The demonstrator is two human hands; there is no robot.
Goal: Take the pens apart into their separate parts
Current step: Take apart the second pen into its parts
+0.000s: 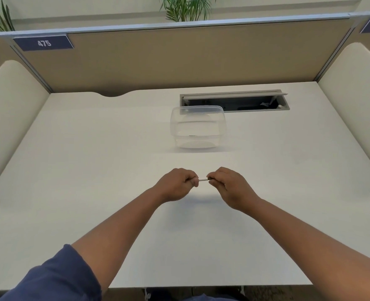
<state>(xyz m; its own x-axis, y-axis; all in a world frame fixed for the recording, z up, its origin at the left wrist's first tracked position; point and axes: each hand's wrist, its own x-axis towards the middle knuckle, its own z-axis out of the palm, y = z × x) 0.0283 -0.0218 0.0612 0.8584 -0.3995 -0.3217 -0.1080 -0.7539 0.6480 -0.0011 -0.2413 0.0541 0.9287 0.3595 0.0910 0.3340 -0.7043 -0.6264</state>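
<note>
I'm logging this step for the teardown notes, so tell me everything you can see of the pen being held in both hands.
Only a short stretch of the pen shows between the two fists: a slim white barrel, likely plastic, with a dark part at its right end. It lies roughly level, held above the white desk, in front of the clear container. The left hand grips its left end, the right hand pinches the dark end. Everything else of it is hidden.

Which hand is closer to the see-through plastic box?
The right hand, by a little. It sits almost straight below the clear plastic container, while the left hand is below it and off to the left. Both hold the pen between them.
</note>
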